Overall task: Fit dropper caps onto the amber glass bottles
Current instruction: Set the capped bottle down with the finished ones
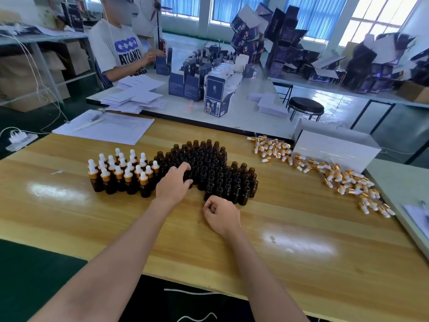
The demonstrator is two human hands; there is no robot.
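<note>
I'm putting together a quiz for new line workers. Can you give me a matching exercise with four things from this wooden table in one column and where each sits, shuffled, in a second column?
Things
1. capped bottles
2. uncapped bottles
3. loose dropper caps
4. white box

Places
A. far right of the table, behind the scattered pile
B. left end of the bottle cluster
C. strewn along the table's right side
D. middle of the table, right of the white-bulbed ones

Pairs: 1-B, 2-D, 3-C, 4-A
</note>
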